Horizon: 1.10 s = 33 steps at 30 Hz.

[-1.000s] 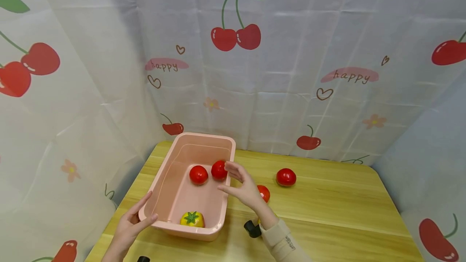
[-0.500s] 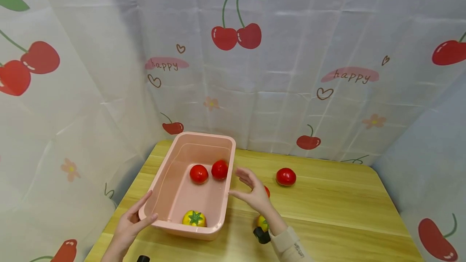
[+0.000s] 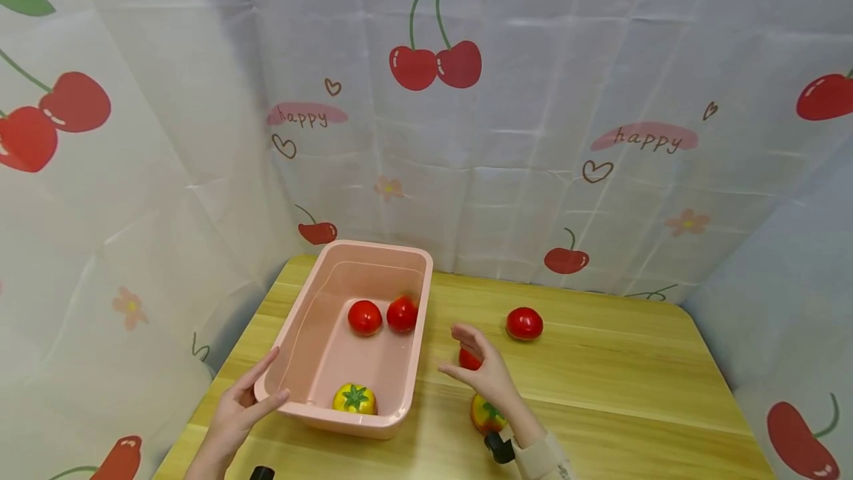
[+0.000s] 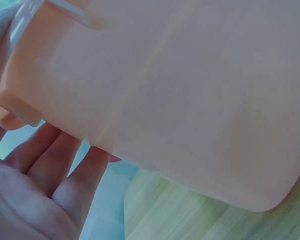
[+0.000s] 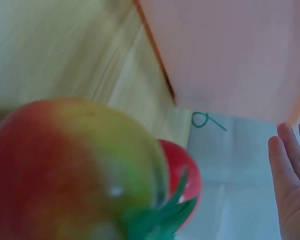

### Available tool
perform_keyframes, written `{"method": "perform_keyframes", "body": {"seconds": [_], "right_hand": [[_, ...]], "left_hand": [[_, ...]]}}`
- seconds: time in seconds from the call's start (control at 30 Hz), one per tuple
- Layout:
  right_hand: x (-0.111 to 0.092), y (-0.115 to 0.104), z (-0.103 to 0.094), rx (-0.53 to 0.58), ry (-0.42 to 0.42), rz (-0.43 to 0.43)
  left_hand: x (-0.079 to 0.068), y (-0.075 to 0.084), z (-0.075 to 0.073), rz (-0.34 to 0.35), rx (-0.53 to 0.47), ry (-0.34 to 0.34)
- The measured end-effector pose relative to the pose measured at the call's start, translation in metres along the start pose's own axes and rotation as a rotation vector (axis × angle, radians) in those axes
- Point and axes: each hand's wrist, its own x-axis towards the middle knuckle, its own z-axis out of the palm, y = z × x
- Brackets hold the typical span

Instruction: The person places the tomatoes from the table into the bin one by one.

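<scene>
My left hand holds the near left corner of a pink plastic bin, thumb at the rim and fingers along the outer wall. Inside the bin lie two red tomatoes, one beside the other, and a yellow tomato with a green leafy top. My right hand hovers right of the bin, fingers spread and holding nothing. It partly covers a red tomato. Under its wrist sits a yellow-red tomato, large in the right wrist view, its green leaves showing.
Another red tomato lies farther right on the wooden table. A cherry-printed white curtain stands behind the table and along its sides. Black wrist-camera pieces show near both wrists.
My right hand has moved away from the bin's right rim, toward the right and nearer me, uncovering the red tomato in the bin and the yellow-red one. My left hand stays put.
</scene>
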Motion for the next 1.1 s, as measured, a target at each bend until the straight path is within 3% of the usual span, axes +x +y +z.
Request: {"method": "perform_keyframes", "body": {"seconds": [0.5, 0.73, 0.87, 1.1], "right_hand": [[-0.018, 0.018, -0.014, -0.09, 0.047, 0.086], [-0.024, 0.072, -0.02, -0.147, 0.098, 0.122], [-0.029, 0.081, -0.023, -0.163, 0.099, 0.145], [-0.034, 0.089, -0.026, -0.189, 0.146, 0.103]], "left_hand": [[0.0, 0.0, 0.001, 0.037, -0.026, -0.003], [0.0, 0.001, 0.002, 0.03, -0.015, 0.0], [0.0, 0.001, 0.001, 0.023, -0.01, 0.0], [-0.001, 0.001, 0.002, 0.034, -0.009, 0.0]]}}
